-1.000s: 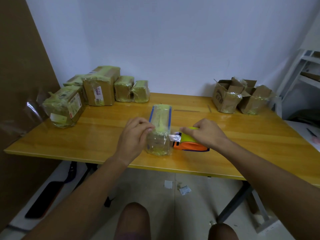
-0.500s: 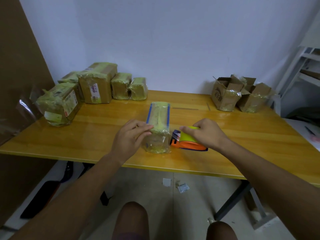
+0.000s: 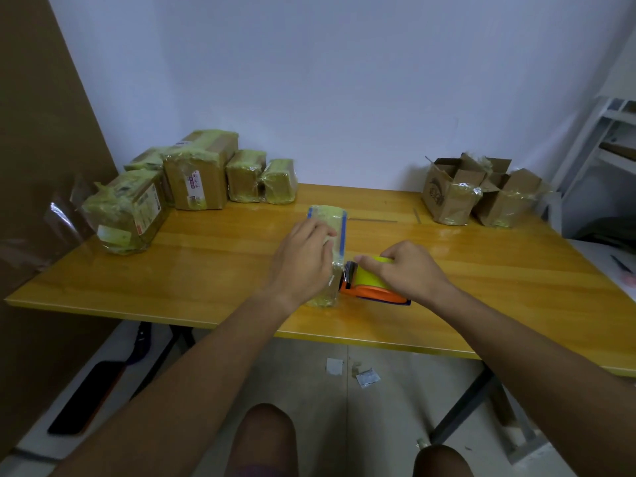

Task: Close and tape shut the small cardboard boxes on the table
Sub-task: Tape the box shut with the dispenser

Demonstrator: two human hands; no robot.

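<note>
Yellow tabletop (image 3: 206,270) centre: left hand (image 3: 303,263), now slid flat up the small box (image 3: 328,232), smooths fresh tape while right hand (image 3: 409,270) grips the tape dispenser (image 3: 371,287) at its 3 o'clock; 2 open boxes (image 3: 478,192) await at 1 o'clock.

A small parcel-packing room: taped boxes (image 3: 199,173) stacked on a wooden surface (image 3: 213,270), open cartons (image 3: 451,191), a tape dispenser (image 3: 373,287), bare wall, metal shelving (image 3: 605,132).
</note>
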